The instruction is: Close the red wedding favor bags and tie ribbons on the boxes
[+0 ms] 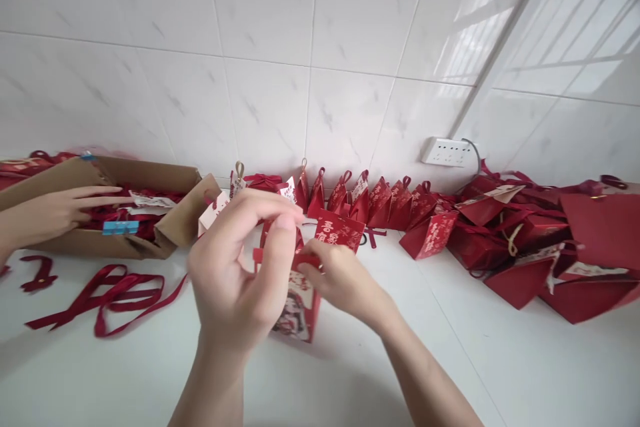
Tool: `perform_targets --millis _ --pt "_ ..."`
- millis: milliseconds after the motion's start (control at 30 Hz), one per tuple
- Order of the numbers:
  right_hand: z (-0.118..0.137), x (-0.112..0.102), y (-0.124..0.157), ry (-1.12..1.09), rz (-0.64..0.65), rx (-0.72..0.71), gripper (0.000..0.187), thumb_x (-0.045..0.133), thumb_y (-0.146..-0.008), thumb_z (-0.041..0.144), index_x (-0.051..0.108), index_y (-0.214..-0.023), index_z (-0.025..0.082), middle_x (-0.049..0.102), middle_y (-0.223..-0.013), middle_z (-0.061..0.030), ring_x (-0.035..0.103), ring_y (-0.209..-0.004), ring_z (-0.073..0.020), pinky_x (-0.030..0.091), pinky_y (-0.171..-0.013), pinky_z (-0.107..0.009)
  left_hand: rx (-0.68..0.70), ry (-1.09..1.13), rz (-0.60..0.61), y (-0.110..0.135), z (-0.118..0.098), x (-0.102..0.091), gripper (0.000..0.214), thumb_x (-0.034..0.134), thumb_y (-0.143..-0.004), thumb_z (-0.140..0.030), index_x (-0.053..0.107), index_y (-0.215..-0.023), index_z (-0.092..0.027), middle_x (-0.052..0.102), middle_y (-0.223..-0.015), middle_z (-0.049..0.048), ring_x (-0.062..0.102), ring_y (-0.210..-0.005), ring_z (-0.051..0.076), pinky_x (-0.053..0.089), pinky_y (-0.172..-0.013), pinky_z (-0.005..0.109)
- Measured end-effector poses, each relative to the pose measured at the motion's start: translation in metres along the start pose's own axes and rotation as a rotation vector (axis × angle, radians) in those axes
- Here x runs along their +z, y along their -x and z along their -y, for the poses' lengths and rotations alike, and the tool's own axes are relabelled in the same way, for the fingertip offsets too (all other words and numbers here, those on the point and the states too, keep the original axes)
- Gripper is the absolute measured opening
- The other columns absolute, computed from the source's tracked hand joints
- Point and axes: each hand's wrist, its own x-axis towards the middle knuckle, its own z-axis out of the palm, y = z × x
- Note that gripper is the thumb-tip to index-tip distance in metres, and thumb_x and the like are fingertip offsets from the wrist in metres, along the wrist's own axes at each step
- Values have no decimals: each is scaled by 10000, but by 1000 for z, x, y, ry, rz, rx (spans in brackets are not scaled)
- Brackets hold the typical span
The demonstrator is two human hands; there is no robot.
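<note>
In front of me a small red gift box (293,307) with a printed picture and pale lettering stands on the white table. Its upper part is mostly behind my hands. My left hand (245,267) is raised in front of the box, fingers curled and thumb against the index finger; what it pinches, if anything, is hidden. Just to the right, my right hand (345,277) pinches a red ribbon (306,259) above the box. The ribbon runs leftward behind my left thumb. A red printed flap or card (340,228) shows behind my right hand.
Another person's hand (55,217) reaches into a cardboard box (135,250) of red pieces on the left. Loose red ribbon (125,293) lies before it. Several finished-looking red boxes (380,203) line the wall. Red boxes (525,240) pile up at right, below a power socket (449,152).
</note>
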Motion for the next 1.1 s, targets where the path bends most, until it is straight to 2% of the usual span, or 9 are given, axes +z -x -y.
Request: perform_targets --millis 167,300,400,467,533,633,767,900,1100 --pt "-1 -50 22 -277 -143 -8 127 501 -907 254 614 -867 213 662 -784 12 600 -689 -131 435 -592 -232 -328 -92 277 -8 13 -7 126 561 -849 -312 653 -872 -230 686 -887 4 636 -858 170 500 -722 273" --pt "1 -67 40 -432 -273 -6 145 537 -909 316 607 -836 212 630 -745 21 584 -657 -110 433 -511 -184 -437 1 552 -8 19 4 230 598 -822 -443 680 -887 -238 704 -895 2 650 -873 176 504 -733 261" --pt "4 -71 46 -473 -294 -27 145 534 -917 316 597 -839 211 614 -708 26 574 -622 -103 434 -488 -174 -461 77 642 -5 16 14 220 598 -826 -435 682 -809 -233 691 -800 -22 631 -742 135 482 -626 217" --pt "6 -71 48 -461 -297 -53 138 519 -927 303 594 -857 210 617 -725 22 575 -626 -102 449 -502 -177 -463 96 626 -3 13 19 224 594 -834 -409 670 -741 -220 644 -680 -41 560 -593 97 420 -507 194" --pt "7 -70 48 -402 -339 -90 97 516 -929 279 587 -914 214 622 -763 18 574 -628 -99 459 -512 -183 -458 92 550 -1 10 22 252 587 -841 -383 647 -676 -201 567 -572 -53 453 -482 72 341 -422 194" --pt "8 -66 48 -211 -501 -194 130 540 -908 201 555 -1036 215 620 -898 -11 596 -718 -113 489 -594 -212 -417 34 446 1 5 24 259 581 -850 -340 625 -644 -189 512 -526 -58 381 -448 63 303 -395 198" --pt "11 -64 48 42 -656 -394 163 532 -873 83 579 -977 199 571 -977 -59 590 -908 -166 503 -746 -286 -330 -24 394 4 -3 23 250 572 -865 -330 620 -659 -197 511 -529 -61 405 -460 62 326 -413 192" --pt "14 -65 50 128 -670 -481 186 525 -872 60 600 -964 203 551 -945 -62 580 -882 -165 506 -681 -277 -282 -45 342 6 -10 21 250 575 -866 -321 614 -653 -197 528 -524 -58 423 -446 65 338 -410 198" --pt "13 -64 53 156 -626 -456 194 502 -886 72 580 -980 224 515 -962 -64 589 -853 -156 520 -615 -266 -300 -80 321 7 -16 22 248 570 -866 -307 615 -646 -204 575 -541 -55 492 -474 82 388 -428 200"
